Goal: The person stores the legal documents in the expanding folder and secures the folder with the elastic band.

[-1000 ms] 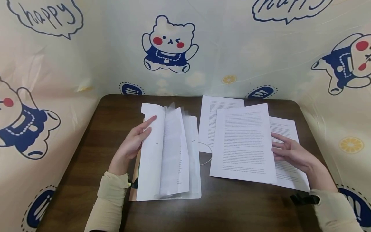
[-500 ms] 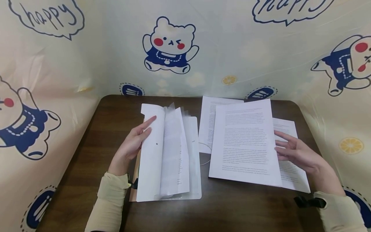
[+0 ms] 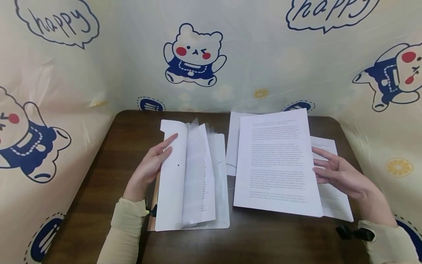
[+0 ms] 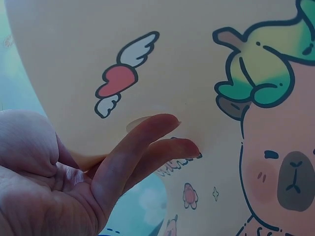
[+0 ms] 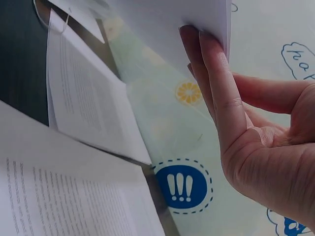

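nearest to us, two cream cloth sleeves point(image 3: 125, 223) rise from the lower left and lower right of the frame. left of centre, the left hand point(image 3: 150, 165) grips the raised cover of a white-lined folder with clear plastic pockets point(image 3: 222, 205), finger and thumb on the plain inside; the left wrist view shows more fingers against its cartoon-printed outside point(image 4: 187, 59). we would keep that hold light but steady, so the cover doesn't crease. a white printed page point(image 3: 197, 165) sits among the pockets.

right of centre, the right hand point(image 3: 343, 174) pinches the right edge of a white printed paper bundle point(image 3: 277, 161), thumb on one face, fingers on the other. we make out more than one layer but cannot count them, nor tell whether the far left edge touches anything. we think a pinch near mid-edge with the layers squared keeps the corners from drooping. a thin white cord point(image 3: 232, 166) shows between folder and bundle; we would keep paper clear of it.

partly behind the bundle, two loose white printed sheets point(image 3: 232, 139) lie on the dark brown wood-grained table point(image 3: 211, 245), best left undragged. farthest back hangs a pale curtain point(image 3: 132, 73) with cartoon bears.
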`<state>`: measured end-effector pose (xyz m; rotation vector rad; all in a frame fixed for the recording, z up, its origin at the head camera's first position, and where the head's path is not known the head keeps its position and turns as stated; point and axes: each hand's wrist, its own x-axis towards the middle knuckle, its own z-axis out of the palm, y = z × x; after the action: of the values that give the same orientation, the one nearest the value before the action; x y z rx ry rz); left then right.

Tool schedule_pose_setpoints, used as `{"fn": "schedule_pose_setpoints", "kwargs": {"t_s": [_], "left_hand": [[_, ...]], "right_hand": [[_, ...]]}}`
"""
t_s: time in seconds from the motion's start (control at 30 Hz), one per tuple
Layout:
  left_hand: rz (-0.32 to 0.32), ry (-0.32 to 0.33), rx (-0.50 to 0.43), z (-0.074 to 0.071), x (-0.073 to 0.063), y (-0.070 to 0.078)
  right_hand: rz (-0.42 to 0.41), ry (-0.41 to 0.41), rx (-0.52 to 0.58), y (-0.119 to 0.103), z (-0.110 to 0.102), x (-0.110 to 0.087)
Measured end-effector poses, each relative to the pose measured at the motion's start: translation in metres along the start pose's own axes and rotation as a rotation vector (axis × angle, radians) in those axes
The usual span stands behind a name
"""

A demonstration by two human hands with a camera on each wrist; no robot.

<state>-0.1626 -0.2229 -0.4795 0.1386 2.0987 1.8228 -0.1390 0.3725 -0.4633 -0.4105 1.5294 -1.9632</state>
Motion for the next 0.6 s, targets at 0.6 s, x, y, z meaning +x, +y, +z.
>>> {"fn": "schedule_pose_setpoints", "kwargs": {"t_s": [0.6], "left_hand": [[-0.002, -0.019, -0.037, -0.002, -0.003, 0.0]], "right_hand": [[-0.009, -0.085, -0.052, 0.0, 0.026, 0.017]]}}
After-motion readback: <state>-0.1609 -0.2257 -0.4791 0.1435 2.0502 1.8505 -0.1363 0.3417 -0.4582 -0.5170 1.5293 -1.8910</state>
